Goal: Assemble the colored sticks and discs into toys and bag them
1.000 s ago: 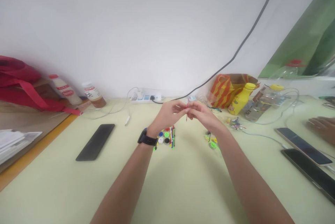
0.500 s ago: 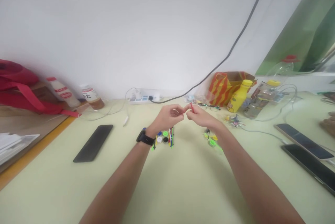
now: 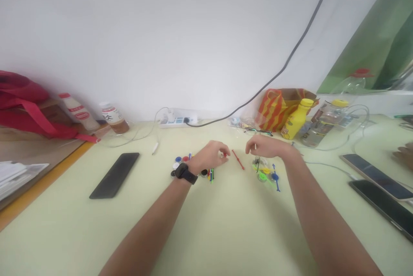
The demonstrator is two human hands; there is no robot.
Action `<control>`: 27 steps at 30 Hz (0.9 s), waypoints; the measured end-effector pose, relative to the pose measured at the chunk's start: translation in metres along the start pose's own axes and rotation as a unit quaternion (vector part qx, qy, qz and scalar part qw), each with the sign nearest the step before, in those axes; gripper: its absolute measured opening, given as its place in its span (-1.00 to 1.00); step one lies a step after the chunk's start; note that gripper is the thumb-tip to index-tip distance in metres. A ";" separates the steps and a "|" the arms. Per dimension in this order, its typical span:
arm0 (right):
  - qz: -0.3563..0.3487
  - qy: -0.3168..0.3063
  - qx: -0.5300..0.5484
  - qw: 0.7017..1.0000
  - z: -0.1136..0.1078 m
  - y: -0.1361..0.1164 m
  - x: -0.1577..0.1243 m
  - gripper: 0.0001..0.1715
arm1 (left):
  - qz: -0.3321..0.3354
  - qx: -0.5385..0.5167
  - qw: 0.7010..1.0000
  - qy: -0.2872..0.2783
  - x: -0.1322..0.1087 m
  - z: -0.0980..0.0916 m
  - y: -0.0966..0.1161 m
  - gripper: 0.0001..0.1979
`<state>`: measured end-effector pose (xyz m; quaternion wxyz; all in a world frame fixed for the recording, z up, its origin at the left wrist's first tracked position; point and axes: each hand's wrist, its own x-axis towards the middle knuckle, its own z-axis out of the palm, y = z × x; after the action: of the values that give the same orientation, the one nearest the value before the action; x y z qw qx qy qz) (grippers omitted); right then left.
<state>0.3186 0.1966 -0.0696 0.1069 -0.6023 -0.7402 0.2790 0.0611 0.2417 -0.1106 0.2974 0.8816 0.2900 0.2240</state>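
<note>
A thin red stick piece [image 3: 238, 159] lies on the table between my hands. My left hand [image 3: 213, 155], with a black watch on its wrist, is closed just left of the stick around a small red piece [image 3: 225, 154]. Bent fingers point down on my right hand [image 3: 260, 145], to the right of the stick; what they hold, if anything, is hidden. Small colourful discs and sticks [image 3: 178, 159] lie partly under my left hand and wrist. Below my right hand is another group with a green disc [image 3: 262, 177] and a blue disc [image 3: 275, 176].
A black phone [image 3: 115, 175] lies on the left, with two more phones [image 3: 376, 175] on the right. Behind are a power strip [image 3: 178, 120], glasses [image 3: 258, 131], a yellow bottle [image 3: 297, 119] and a striped bag [image 3: 269, 108]. Cables cross the table.
My hands have moved apart and down towards the table. The red stick, earlier in my right hand, now lies on the table. The blue disc on the right has come into view.
</note>
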 end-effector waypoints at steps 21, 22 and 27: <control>-0.023 0.063 0.132 0.989 -0.012 -0.004 -0.009 -0.80 | 0.018 -0.058 0.997 0.041 0.003 -0.014 0.000 -0.74; -0.026 0.068 0.163 0.984 -0.012 -0.008 -0.009 -0.77 | 0.019 -0.071 0.996 0.048 0.003 -0.014 0.003 -0.72; -0.068 0.058 0.291 0.953 -0.002 -0.022 -0.001 -0.66 | 0.020 -0.165 0.983 0.078 0.007 -0.004 0.020 -0.66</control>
<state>0.3014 0.1940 -0.0558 0.3391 -0.5087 -0.6585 0.4388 0.0716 0.2349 -0.0932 0.4108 0.8059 0.2535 0.3428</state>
